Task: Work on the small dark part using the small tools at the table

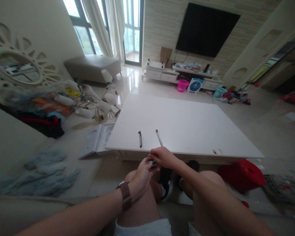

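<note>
My left hand (145, 172), with a watch (125, 195) on its wrist, is curled around a small black object (152, 163) with lighter marks; fingers partly hide it, and its kind does not show. My right hand (163, 156) meets it just above the table's front edge, its fingers pinched together at the black object. What those fingertips grip is hidden. Beyond the right hand, a pale pen-like stick (159, 137) with a dark end lies on the white table (186, 127). To its left rests a slim dark-and-silver tool (140, 140), apart from both hands.
Small scraps (214, 151) lie near the table's front right edge. An open white box (95, 139) and a chandelier (98, 101) are on the left floor. A red stool-like object (242, 177) stands at the right. A TV (207, 29) hangs above a low cabinet (169, 77).
</note>
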The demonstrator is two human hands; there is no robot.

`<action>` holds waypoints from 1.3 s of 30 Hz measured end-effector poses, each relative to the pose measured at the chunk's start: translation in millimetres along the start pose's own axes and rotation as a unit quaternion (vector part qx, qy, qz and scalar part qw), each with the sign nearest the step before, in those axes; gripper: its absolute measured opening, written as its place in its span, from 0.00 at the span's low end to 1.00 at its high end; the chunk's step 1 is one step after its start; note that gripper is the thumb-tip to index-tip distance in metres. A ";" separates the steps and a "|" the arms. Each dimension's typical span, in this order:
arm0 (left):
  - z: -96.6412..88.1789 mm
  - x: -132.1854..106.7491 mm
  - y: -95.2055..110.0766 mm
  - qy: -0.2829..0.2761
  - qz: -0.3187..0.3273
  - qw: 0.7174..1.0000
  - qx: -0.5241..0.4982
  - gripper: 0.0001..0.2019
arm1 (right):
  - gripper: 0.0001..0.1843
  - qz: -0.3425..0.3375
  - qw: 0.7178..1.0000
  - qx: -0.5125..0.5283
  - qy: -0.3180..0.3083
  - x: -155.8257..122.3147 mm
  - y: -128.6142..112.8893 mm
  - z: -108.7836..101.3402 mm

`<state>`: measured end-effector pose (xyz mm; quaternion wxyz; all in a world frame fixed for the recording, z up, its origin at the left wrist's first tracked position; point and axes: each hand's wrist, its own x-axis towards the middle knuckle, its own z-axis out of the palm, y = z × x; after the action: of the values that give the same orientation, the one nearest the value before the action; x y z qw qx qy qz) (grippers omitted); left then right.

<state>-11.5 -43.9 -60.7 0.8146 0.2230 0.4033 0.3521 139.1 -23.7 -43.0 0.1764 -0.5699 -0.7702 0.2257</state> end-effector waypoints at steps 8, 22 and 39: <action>-2.9 3.1 -2.6 0.009 -0.004 1.000 0.005 0.09 | 0.09 -0.003 1.000 0.006 -0.003 -0.6 -1.8 -0.9; -0.1 2.0 0.0 0.022 0.000 0.999 0.031 0.07 | 0.09 -0.009 1.000 0.008 0.005 -0.7 -2.6 1.1; -0.3 1.0 3.7 0.008 0.013 0.999 -0.034 0.08 | 0.04 -0.077 0.996 0.035 0.042 -0.9 -8.4 -2.1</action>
<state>-12.8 -40.7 -58.9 0.8139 0.1975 0.3949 0.3775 133.8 -26.4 -36.7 0.2450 -0.5110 -0.7956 0.2143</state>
